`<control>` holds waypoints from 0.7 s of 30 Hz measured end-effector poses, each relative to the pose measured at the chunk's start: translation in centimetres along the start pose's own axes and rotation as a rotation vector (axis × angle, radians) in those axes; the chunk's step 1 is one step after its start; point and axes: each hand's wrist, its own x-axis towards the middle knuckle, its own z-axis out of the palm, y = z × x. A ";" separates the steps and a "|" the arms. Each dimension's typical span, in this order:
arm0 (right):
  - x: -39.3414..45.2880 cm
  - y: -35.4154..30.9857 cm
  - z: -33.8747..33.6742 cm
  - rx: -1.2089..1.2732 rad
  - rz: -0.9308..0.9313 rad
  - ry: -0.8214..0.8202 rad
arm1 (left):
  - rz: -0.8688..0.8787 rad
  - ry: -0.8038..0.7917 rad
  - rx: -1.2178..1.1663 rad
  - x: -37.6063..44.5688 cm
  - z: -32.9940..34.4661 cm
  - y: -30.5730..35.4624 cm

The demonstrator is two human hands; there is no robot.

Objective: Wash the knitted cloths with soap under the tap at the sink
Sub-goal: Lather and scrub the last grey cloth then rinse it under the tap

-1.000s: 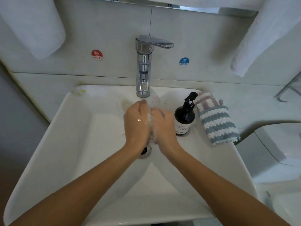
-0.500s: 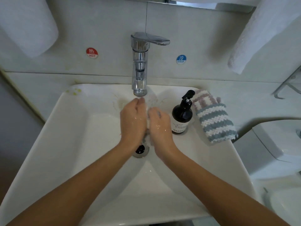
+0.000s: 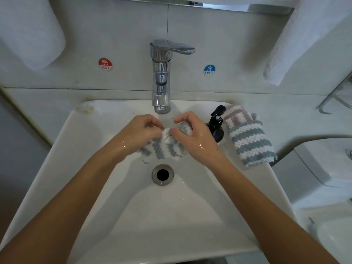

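- Left hand [image 3: 142,133] wet and shiny, fingers curled, pinching the top edge of the striped knitted cloth [image 3: 162,149] just under the tap spout.
- Right hand [image 3: 192,136] also wet, thumb and curled fingers pinching the same top edge; the two hands sit close together with bunched white knit between them.
- Striped knitted cloth: chunky ribbed weave, blue-grey and white bands, fanned out below the hands over the back half of the basin, just above the drain [image 3: 162,174].
- Second knitted cloth [image 3: 249,138] lies flat on the sink's right rim near the back right corner; same nubby knit, blue-grey and white stripes, with pinkish stripes at its far end.
- Soap pump bottle [image 3: 217,128]: dark round glossy body, black pump head, upright on the right rim between the right hand and the second cloth, partly hidden by the hand.
- Chrome tap [image 3: 162,77] at the middle of the back edge, polished cylinder with a flat lever turned to the right. Cannot tell if water runs.
- Sink [image 3: 91,183]: white glazed ceramic, squared rim, sloped bowl, round metal drain ring.
- Round red HOT sticker [image 3: 105,64] and blue COLD sticker [image 3: 209,70] on the tile wall.
- White fluffy towels [image 3: 30,33] hang at the upper left and upper right.
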 end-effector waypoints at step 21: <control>0.2 -0.1 -1.5 0.097 0.176 -0.133 | -0.072 -0.199 -0.153 0.1 -0.9 -1.6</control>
